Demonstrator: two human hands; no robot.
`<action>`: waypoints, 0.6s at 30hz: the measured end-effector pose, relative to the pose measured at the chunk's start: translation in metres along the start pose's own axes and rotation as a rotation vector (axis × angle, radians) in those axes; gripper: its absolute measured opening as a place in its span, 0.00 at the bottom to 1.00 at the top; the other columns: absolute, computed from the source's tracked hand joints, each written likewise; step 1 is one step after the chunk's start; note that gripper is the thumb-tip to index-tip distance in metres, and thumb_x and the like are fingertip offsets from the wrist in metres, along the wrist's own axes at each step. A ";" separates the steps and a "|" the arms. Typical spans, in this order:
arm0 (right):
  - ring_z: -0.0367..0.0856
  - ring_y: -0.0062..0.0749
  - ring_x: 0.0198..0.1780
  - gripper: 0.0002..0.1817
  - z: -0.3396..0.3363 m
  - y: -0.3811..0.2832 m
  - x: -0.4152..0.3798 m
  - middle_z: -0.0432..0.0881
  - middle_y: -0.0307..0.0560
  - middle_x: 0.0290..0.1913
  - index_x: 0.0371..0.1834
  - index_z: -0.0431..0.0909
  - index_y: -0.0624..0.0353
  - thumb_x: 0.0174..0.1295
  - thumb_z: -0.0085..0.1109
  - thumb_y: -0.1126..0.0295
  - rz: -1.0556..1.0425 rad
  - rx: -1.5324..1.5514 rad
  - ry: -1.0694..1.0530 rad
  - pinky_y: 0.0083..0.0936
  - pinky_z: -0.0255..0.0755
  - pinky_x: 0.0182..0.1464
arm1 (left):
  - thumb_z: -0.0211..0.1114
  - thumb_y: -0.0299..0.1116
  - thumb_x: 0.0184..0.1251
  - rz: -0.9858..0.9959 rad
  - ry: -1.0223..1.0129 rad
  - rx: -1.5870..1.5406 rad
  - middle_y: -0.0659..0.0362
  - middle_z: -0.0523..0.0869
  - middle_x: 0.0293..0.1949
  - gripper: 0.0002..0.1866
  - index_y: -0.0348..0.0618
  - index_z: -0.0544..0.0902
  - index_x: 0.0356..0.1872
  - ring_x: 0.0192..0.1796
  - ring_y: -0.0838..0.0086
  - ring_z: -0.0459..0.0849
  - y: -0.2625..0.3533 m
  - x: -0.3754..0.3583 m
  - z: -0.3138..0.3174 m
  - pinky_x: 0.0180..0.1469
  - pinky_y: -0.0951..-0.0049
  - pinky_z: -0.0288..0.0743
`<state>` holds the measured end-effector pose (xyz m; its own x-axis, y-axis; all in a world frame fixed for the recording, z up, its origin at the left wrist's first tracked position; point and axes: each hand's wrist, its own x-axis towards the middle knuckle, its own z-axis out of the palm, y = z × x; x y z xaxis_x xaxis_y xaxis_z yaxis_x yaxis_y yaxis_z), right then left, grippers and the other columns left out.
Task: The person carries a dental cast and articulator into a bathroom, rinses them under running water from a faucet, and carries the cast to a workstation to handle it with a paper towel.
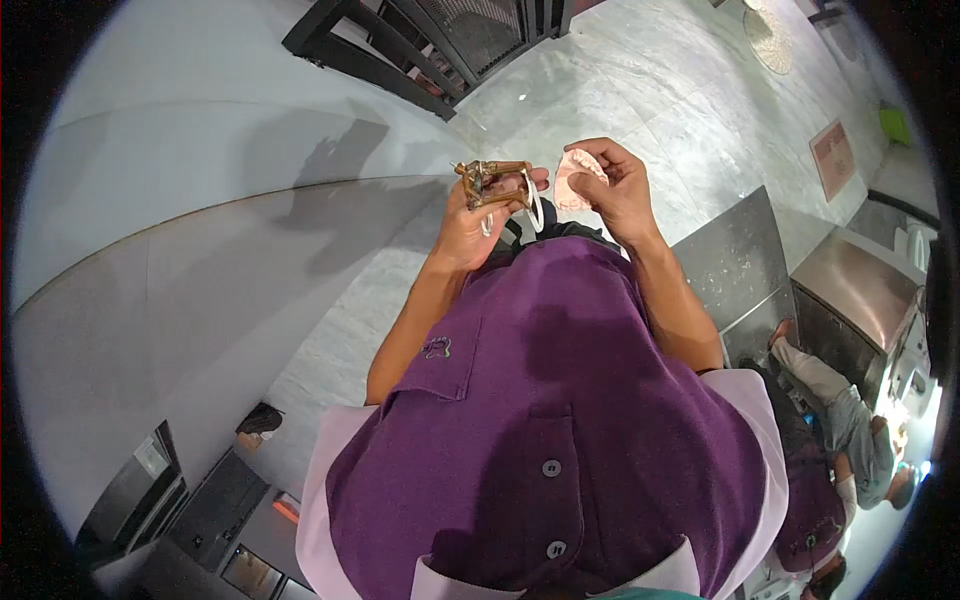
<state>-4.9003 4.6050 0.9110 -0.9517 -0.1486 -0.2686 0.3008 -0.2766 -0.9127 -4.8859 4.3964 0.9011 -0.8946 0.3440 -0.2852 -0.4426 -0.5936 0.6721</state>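
Observation:
My left hand [462, 236] is closed around a brass-coloured dental articulator [497, 168], a hinged metal frame, held out in front of my body. A white elastic band [536, 205] loops around the frame's right end and hangs below it. My right hand [628, 198] pinches a pale pink dental cast [568, 188] between thumb and fingers, with a row of tooth shapes along its edge. The cast is apart from the articulator, a short gap to its right. Part of the frame's underside is hidden by my left palm.
A light wall [200, 240] runs along the left. Dark metal framework with mesh [470, 40] stands ahead over the grey tiled floor [670, 80]. On the right are a grey panel [735, 250], a steel cabinet [855, 280] and other people [850, 430] near a lit workspace.

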 end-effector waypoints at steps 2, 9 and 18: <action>0.83 0.22 0.36 0.15 0.000 -0.001 0.003 0.84 0.44 0.38 0.49 0.78 0.66 0.56 0.61 0.81 0.007 -0.019 0.004 0.20 0.79 0.40 | 0.61 0.29 0.69 0.013 -0.039 -0.021 0.41 0.81 0.56 0.16 0.29 0.79 0.53 0.56 0.59 0.82 0.002 0.002 0.002 0.54 0.65 0.75; 0.83 0.22 0.37 0.19 0.010 0.007 0.006 0.85 0.44 0.38 0.52 0.77 0.67 0.55 0.58 0.82 -0.155 -0.140 0.059 0.20 0.77 0.41 | 0.62 0.29 0.69 -0.010 -0.105 -0.021 0.43 0.81 0.57 0.17 0.29 0.79 0.55 0.55 0.66 0.82 0.005 0.007 -0.005 0.49 0.70 0.74; 0.82 0.24 0.34 0.20 0.026 0.005 0.000 0.83 0.46 0.32 0.50 0.75 0.64 0.51 0.64 0.78 -0.418 -0.436 0.218 0.22 0.75 0.37 | 0.61 0.27 0.67 -0.132 -0.114 -0.036 0.49 0.79 0.60 0.17 0.37 0.78 0.56 0.59 0.63 0.76 0.004 0.008 -0.028 0.58 0.55 0.70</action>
<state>-4.8971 4.5795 0.9147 -0.9877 0.0972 0.1223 -0.1071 0.1491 -0.9830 -4.8971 4.3767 0.8829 -0.8166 0.4999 -0.2884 -0.5595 -0.5628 0.6085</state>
